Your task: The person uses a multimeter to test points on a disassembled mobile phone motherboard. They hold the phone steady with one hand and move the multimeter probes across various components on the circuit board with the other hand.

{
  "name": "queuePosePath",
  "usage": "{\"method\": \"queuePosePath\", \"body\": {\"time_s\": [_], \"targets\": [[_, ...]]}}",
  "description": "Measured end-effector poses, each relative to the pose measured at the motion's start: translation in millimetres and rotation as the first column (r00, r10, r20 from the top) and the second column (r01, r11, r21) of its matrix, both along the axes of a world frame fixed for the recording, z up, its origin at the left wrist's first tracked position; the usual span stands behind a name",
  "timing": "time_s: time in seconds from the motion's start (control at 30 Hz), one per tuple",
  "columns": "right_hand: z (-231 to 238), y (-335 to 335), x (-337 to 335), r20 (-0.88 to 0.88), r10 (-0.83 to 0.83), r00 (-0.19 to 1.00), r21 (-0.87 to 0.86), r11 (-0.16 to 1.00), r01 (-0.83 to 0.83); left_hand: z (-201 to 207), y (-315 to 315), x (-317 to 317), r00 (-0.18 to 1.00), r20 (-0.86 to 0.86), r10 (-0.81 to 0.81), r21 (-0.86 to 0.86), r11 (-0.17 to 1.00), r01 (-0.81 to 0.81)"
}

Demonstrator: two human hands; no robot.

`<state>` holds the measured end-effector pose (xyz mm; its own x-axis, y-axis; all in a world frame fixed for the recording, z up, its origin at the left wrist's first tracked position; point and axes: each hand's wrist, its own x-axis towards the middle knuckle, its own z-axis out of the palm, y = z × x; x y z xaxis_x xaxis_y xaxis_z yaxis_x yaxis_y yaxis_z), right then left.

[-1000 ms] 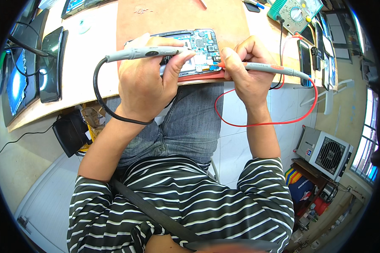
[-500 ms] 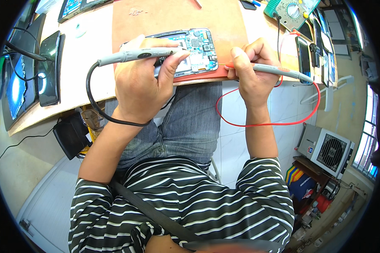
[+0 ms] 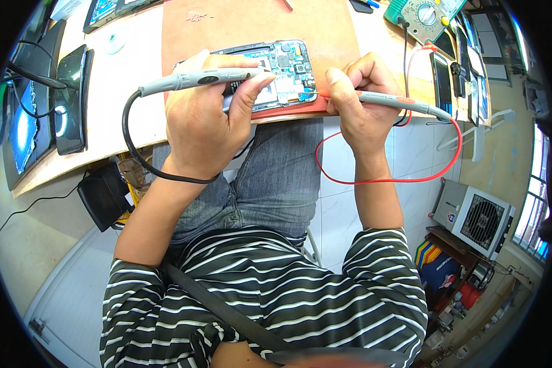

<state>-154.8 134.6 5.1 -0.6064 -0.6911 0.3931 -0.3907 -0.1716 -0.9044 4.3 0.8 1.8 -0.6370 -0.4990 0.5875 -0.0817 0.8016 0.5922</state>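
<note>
An opened smartphone (image 3: pixel 285 67) lies on an orange-brown mat (image 3: pixel 239 24), its circuit board and battery bared. My left hand (image 3: pixel 205 116) is closed around a grey test probe with a black lead (image 3: pixel 205 77), held over the phone's left part; its tip is hard to make out against the board. In my right hand (image 3: pixel 362 101) is a grey-and-red test probe (image 3: pixel 383 98) with a red lead. Its tip points left at the phone's near right corner; whether it touches I cannot tell.
A green multimeter (image 3: pixel 424 15) stands at the far right, black and red leads running from it. Phones (image 3: pixel 440 80) lie along the right edge. At left are a dark phone (image 3: pixel 73 98) and a larger screen (image 3: pixel 24 129). Small loose bits (image 3: pixel 196 17) lie on the mat.
My right hand has shifted slightly left with its probe, bringing the tip closer to the phone's corner. My left hand has hardly moved.
</note>
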Motion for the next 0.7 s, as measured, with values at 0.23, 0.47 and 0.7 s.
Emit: {"method": "queuePosePath", "body": {"time_s": [0.23, 0.47, 0.7], "targets": [[-0.9, -0.3, -2.4, -0.066, 0.006, 0.998, 0.004, 1.000, -0.005, 0.4, -0.6, 0.5, 1.000, 0.007, -0.007, -0.011, 1.000, 0.007], [0.9, -0.6, 0.3, -0.018, -0.005, 1.000, 0.020, 1.000, 0.005, -0.2, 0.3, 0.1, 1.000, 0.002, -0.001, 0.004, 1.000, 0.001], [3.0, -1.4, 2.2, -0.008, -0.029, 1.000, 0.034, 0.999, 0.030, 0.1, -0.1, 0.4, 1.000, 0.006, -0.003, -0.007, 1.000, 0.003]]}}
